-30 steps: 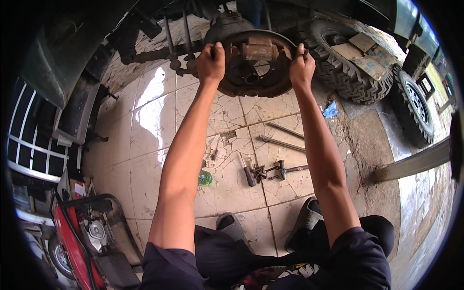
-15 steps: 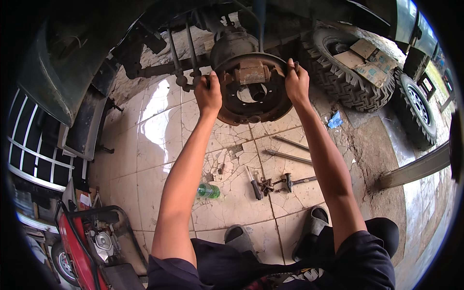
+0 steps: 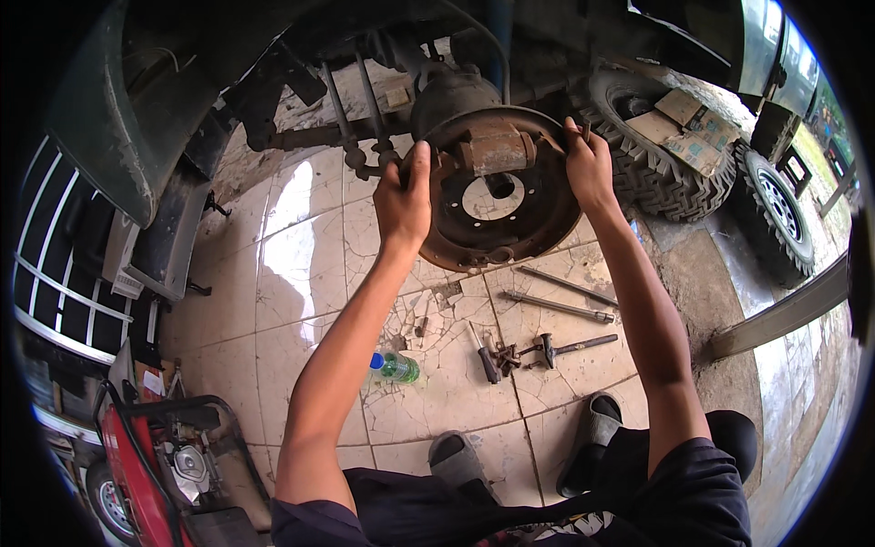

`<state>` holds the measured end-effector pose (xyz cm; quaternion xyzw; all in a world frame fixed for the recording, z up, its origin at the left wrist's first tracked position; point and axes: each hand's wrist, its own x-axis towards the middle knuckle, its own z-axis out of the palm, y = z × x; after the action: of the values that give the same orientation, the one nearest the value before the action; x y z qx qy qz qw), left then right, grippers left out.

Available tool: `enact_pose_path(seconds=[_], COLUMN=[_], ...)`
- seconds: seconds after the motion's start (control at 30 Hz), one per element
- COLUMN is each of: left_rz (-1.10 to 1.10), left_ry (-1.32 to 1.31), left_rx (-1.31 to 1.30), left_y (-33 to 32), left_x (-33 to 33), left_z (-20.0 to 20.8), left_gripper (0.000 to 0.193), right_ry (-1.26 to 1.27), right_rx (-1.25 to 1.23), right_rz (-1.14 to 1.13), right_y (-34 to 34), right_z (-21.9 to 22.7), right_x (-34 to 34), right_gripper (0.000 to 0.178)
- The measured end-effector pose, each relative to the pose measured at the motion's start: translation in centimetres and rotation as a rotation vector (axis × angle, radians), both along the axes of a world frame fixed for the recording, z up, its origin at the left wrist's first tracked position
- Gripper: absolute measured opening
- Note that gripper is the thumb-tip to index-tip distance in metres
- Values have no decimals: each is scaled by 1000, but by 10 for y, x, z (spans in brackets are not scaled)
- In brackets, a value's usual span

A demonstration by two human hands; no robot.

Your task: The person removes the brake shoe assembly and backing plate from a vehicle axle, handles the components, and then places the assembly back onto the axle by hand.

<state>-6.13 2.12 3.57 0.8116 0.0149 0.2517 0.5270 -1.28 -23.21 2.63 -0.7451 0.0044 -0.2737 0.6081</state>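
Note:
A rusty round brake backing plate (image 3: 540, 223) is held up in front of the axle housing (image 3: 456, 98). A block-shaped brown cylinder (image 3: 498, 151) sits on its upper part, and tiled floor shows through its large centre hole. My left hand (image 3: 404, 205) is closed on the plate's left rim, thumb up. On the opposite rim, my right hand (image 3: 591, 169) grips with its thumb raised; part of its fingers is hidden behind the plate. A dark tube end shows in the hole, and I cannot tell whether the plate still touches the axle.
On the tiles below lie a hammer (image 3: 549, 350), a screwdriver (image 3: 484, 354), two metal rods (image 3: 558, 307), small rusty parts (image 3: 507, 357) and a green bottle (image 3: 399, 367). A big tire (image 3: 670, 182) bearing cardboard lies right; a red-framed machine (image 3: 137, 456) stands lower left.
Both hands have brought the backing plate lower and toward me, slightly right. More floor now shows through its centre hole. The view has shifted a little too.

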Motion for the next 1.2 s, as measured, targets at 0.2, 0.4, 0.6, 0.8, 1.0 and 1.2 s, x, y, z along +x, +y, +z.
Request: enact_pose_path(seconds=[0.2, 0.4, 0.6, 0.8, 1.0, 1.2], left_rz=[-206, -178, -421, -1124, -1035, -645], left_ry=[-84, 114, -99, -272, -84, 16], left_rx=[-81, -485, -1116, -1376, -1747, -372], left_y=[-15, -21, 13, 41, -21, 13], left_x=[-54, -60, -25, -3, 10, 8], left_z=[-17, -59, -128, -172, -190, -247], left_gripper=[63, 52, 62, 69, 69, 36], right_ry=[91, 103, -90, 267, -1, 30], right_rx=[-113, -500, -623, -536, -520, -272], right_rz=[114, 104, 402, 652, 821, 1077], right_y=[-23, 5, 52, 34, 24, 62], right_z=[19, 86, 112, 115, 41, 52], right_x=[-21, -67, -94, -110, -131, -140], right_gripper=[40, 33, 26, 38, 33, 39])
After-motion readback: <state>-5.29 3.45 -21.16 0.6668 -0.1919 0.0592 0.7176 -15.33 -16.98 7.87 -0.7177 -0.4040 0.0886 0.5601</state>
